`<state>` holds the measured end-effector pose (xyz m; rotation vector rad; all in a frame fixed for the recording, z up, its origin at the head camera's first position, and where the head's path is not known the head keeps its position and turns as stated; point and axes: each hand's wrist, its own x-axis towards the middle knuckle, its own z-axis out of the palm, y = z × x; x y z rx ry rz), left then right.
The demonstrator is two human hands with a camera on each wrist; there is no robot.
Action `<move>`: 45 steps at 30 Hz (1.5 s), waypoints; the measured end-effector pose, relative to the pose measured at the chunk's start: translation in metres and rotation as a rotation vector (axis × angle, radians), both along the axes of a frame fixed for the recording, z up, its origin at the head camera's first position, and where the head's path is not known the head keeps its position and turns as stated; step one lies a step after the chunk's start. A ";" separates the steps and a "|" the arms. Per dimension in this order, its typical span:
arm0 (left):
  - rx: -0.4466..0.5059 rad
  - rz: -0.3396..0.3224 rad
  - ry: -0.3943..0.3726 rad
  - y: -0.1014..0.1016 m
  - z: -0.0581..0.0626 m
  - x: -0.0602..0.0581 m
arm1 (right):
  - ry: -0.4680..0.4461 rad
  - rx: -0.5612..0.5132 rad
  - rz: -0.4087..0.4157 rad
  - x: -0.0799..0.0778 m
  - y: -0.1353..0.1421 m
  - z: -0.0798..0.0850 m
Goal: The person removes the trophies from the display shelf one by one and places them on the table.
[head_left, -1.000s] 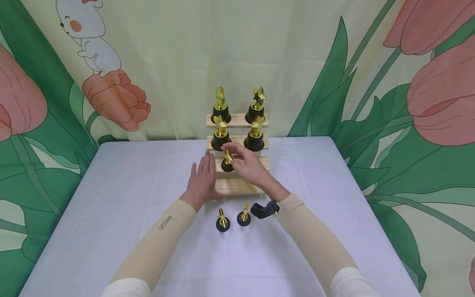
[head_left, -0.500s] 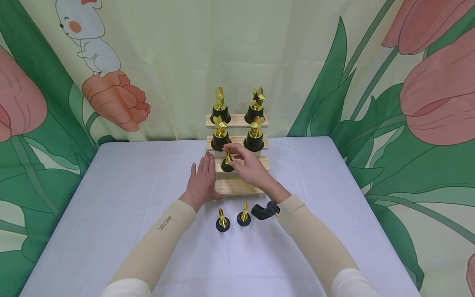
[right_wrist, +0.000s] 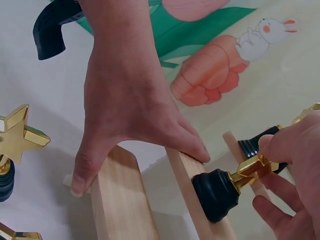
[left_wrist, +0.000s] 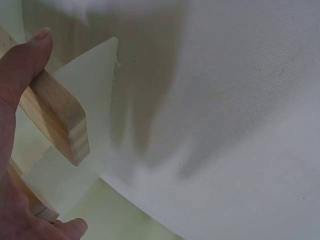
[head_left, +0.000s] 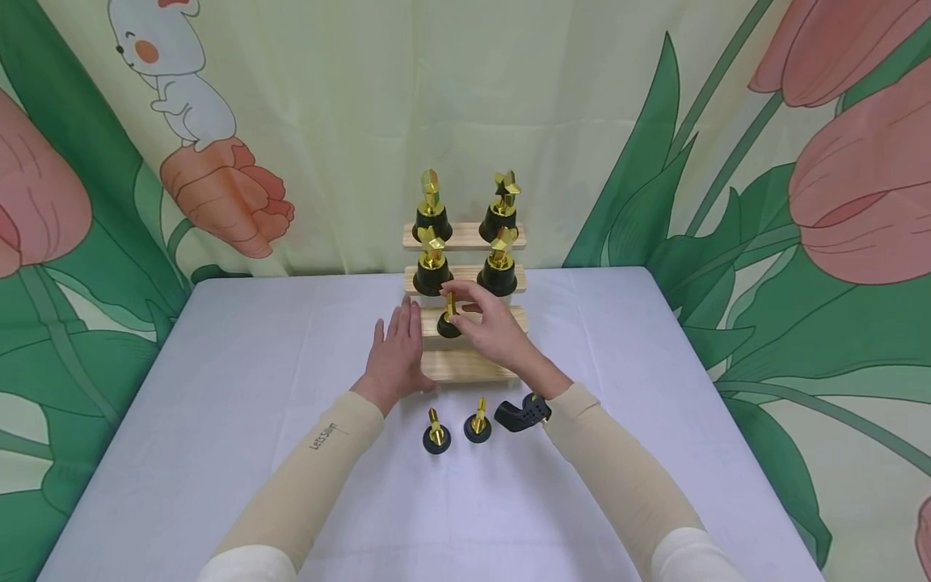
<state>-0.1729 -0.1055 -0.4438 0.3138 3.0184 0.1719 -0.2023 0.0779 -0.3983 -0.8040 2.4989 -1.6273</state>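
Pale wood at frame centre: touching the left side of the tiered rack [head_left: 473,366] with the left hand [head_left: 396,356], straight-fingered and thumb spread; showing two upright black-based trophies [head_left: 478,428] at lower centre; pinching a small gold-topped trophy [head_left: 448,326] at centre, on the second-lowest tier [head_left: 429,322], between thumb and fingers of the right hand [head_left: 498,330].

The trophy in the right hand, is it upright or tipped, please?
Upright: the trophy stands base-down on the wooden shelf, gold top above.
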 end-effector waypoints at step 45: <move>-0.018 -0.017 0.048 -0.001 -0.002 0.001 | 0.065 -0.001 -0.111 0.012 0.050 0.001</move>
